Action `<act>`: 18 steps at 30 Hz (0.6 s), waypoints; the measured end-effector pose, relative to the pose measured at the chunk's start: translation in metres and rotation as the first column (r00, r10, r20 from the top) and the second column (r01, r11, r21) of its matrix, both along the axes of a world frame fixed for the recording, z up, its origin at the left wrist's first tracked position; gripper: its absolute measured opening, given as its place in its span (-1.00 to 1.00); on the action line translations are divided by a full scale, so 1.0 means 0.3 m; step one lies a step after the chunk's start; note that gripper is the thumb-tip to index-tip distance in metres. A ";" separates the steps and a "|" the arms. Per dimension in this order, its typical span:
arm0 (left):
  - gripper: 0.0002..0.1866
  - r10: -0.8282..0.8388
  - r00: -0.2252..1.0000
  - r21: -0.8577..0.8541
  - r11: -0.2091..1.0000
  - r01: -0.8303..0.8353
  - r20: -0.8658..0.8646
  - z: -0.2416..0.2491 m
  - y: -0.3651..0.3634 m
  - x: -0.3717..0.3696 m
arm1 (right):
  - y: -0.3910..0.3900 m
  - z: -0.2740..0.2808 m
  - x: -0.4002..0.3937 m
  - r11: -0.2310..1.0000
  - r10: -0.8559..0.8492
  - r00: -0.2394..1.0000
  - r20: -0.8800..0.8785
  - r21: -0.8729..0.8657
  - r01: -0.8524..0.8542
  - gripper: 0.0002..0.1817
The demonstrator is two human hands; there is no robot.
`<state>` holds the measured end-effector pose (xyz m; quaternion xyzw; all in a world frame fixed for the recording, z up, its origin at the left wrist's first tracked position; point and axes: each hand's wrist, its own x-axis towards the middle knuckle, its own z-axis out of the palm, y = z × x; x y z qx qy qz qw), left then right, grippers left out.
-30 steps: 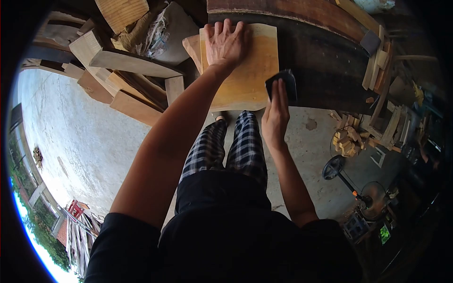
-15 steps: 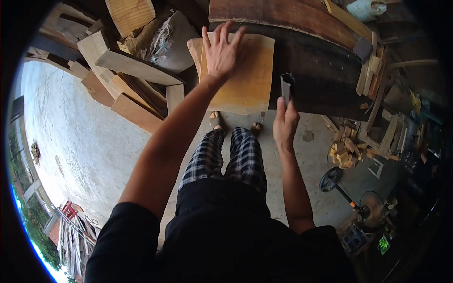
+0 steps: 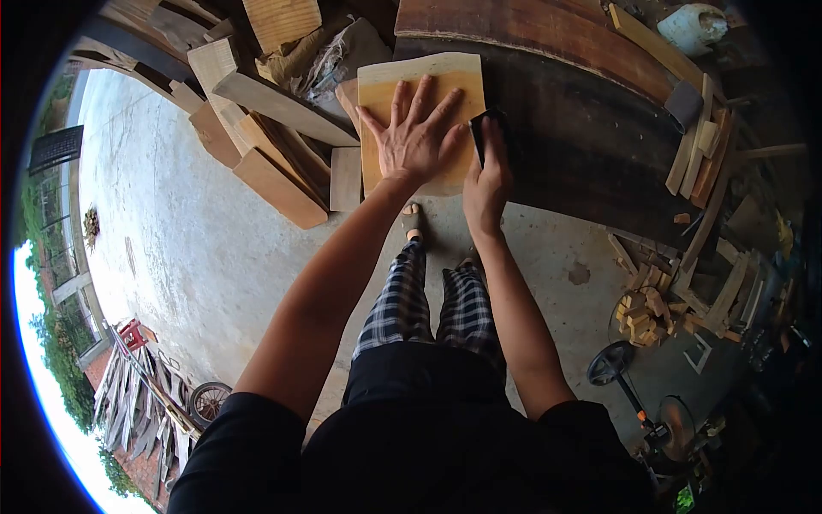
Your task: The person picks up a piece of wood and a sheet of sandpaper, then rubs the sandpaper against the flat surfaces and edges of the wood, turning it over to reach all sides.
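My left hand [image 3: 413, 137] lies flat with fingers spread on a pale yellow wooden board [image 3: 419, 70]. That board rests at the left end of a dark, wide plank top [image 3: 582, 128]. In my right hand [image 3: 488, 188] is a folded piece of dark sandpaper [image 3: 478, 140], gripped between thumb and fingers at the board's right edge. The fingers' far side is hidden behind the hand. Another brown piece of wood [image 3: 347, 98] peeks out from under the board on the left.
Stacked wood offcuts [image 3: 278, 184] and a plastic sack [image 3: 338, 64] stand left of the board. A long brown slab [image 3: 531, 38] lies at the back. Wood strips [image 3: 698, 141] and a grey block [image 3: 683, 104] sit on the right; a pile of small blocks [image 3: 642, 315] lies on the floor.
My left hand has come down from the far edge onto the board's middle. My right hand has brought the sandpaper left to the board's right edge. The view has shifted slightly.
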<state>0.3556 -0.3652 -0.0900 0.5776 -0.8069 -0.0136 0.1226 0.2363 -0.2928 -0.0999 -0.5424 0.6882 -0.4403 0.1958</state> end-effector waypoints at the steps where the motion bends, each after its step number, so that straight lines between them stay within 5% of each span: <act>1: -0.41 0.004 1.000 0.005 1.000 -0.004 -0.029 0.000 -0.005 -0.006 | 0.070 0.021 -0.002 1.000 0.000 1.000 -0.002 -0.006 0.000 -0.36; 14: -0.41 0.044 0.998 0.033 0.998 -0.045 0.042 0.001 0.012 -0.008 | -0.044 0.018 -0.120 0.963 0.270 0.946 -0.181 0.039 -0.267 -0.39; 16: -0.44 0.020 0.998 0.000 1.000 -0.020 -0.055 -0.005 -0.001 -0.008 | -0.052 0.103 -0.173 0.928 0.351 0.921 -0.169 0.192 -0.318 -0.17; 18: -0.44 0.015 0.981 -0.022 1.000 -0.020 -0.193 -0.011 -0.014 0.018 | -0.079 0.291 -0.238 0.949 0.313 0.937 -0.157 0.020 -0.314 -0.22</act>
